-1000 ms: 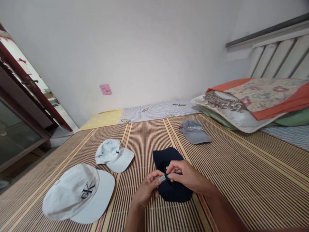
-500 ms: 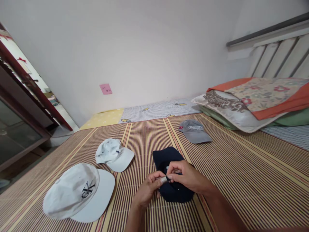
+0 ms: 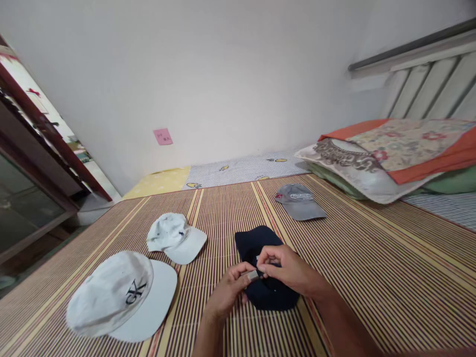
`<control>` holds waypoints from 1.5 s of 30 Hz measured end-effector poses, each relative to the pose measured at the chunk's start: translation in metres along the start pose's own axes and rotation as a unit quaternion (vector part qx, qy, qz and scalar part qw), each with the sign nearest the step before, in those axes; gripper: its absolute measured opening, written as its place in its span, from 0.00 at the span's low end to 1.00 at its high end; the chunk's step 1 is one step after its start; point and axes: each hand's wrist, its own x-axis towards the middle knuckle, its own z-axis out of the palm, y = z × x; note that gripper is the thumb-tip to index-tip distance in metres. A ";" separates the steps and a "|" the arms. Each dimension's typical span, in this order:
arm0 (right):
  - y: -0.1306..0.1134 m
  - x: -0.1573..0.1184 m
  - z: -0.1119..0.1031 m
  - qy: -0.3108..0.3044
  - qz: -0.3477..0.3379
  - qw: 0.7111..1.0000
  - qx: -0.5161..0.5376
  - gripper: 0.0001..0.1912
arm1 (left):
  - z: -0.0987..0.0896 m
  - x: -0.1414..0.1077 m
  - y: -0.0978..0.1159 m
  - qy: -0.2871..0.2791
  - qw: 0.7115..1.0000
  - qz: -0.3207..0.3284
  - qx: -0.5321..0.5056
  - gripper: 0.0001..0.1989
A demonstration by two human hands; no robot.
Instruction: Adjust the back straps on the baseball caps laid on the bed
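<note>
A navy baseball cap (image 3: 273,297) lies on the striped mat in front of me, its brim pointing away and its inside partly showing. My left hand (image 3: 230,290) pinches a small silver buckle (image 3: 253,275) at the cap's adjusting strap, thumb on top. Close beside it, my right hand (image 3: 288,270) is closed in a pinch on the dark strap, whose end is mostly hidden by the fingers. The two sets of fingertips almost meet over the cap's opening.
To the left lie a white cap with black letters (image 3: 111,297) and a smaller white cap (image 3: 173,235). A grey cap (image 3: 299,202) sits farther back. Pillows (image 3: 372,163) are stacked at the right on the bamboo mat (image 3: 390,258), near a radiator (image 3: 427,89). A wall (image 3: 241,74) bounds the back.
Almost nothing differs. My right hand's fingers have shifted very slightly at the strap, while the caps stay where they were.
</note>
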 end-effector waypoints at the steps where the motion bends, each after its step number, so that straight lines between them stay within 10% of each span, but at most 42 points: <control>1: 0.000 0.000 0.000 0.000 0.001 1.000 -0.006 0.03 | 0.000 0.000 0.000 0.002 1.000 0.002 -0.001 0.21; 45: -0.006 -0.002 0.001 -0.011 0.031 0.999 -0.017 0.03 | 0.006 0.002 0.000 0.006 1.000 0.014 -0.018 0.22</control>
